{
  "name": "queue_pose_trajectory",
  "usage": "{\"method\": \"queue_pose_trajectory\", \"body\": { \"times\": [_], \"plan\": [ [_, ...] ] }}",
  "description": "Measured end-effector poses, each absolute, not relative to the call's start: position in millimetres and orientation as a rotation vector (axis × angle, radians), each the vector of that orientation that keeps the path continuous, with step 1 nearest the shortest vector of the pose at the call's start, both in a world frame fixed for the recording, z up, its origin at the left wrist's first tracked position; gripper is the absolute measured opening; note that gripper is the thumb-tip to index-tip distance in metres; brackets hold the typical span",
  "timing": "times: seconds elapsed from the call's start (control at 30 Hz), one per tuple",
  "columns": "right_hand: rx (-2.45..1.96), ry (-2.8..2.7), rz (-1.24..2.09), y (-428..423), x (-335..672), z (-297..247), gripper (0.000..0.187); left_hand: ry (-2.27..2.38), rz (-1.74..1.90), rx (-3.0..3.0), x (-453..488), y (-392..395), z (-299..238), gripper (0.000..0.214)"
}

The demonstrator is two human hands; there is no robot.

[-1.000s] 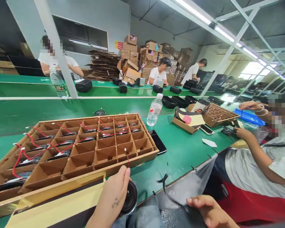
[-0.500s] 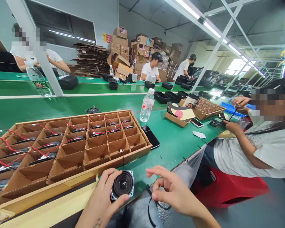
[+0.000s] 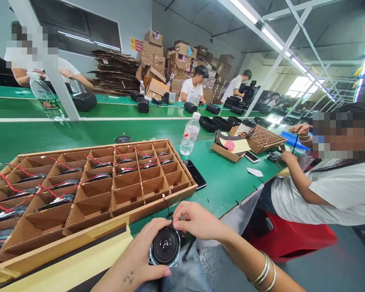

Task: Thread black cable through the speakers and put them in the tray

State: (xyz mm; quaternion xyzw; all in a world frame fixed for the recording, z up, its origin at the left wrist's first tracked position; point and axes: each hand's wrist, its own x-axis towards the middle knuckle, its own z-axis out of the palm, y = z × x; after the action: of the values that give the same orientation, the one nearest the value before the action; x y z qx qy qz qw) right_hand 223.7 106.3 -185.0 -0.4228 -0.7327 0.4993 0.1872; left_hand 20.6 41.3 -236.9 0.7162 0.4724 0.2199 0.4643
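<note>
My left hand (image 3: 141,255) grips a small round black speaker (image 3: 165,245) from the left, just off the near edge of the green table. My right hand (image 3: 196,221) is pinched at the speaker's top edge, fingers closed on a thin black strip (image 3: 188,250) that hangs down beside it. A short wire (image 3: 166,203) rises from the speaker. Just beyond lies a cardboard divider tray (image 3: 146,205) whose far cells hold speakers with red wires (image 3: 48,190); the near cells are bare.
A black phone (image 3: 196,175) and a water bottle (image 3: 190,134) lie right of the tray. A co-worker in a white shirt (image 3: 334,190) sits at my right on a red stool (image 3: 295,241), beside another divider tray (image 3: 266,140). Other people work across the green benches.
My right hand has come up from my lap with the black strip and now meets the speaker's top edge. My left hand has turned the speaker so its cone faces me.
</note>
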Motion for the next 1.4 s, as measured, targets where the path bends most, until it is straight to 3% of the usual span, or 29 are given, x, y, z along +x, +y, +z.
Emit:
{"method": "queue_pose_trajectory", "body": {
  "times": [0.33, 1.03, 1.4],
  "plan": [
    [-1.259, -2.378, 1.342, 124.4, 209.6, -177.2, 0.013, 1.261, 0.463, 1.602, 22.9, 39.3, -231.5, 0.094],
    [-1.299, -2.515, 1.478, 137.7, 201.2, -170.9, 0.011, 1.283, 0.466, 1.559, 27.0, 42.2, -226.9, 0.099],
    [-1.434, -2.746, 1.268, 136.8, 190.0, -154.2, 0.011, 1.257, 0.46, 1.611, 26.9, 42.9, -220.4, 0.093]
  ]
}}
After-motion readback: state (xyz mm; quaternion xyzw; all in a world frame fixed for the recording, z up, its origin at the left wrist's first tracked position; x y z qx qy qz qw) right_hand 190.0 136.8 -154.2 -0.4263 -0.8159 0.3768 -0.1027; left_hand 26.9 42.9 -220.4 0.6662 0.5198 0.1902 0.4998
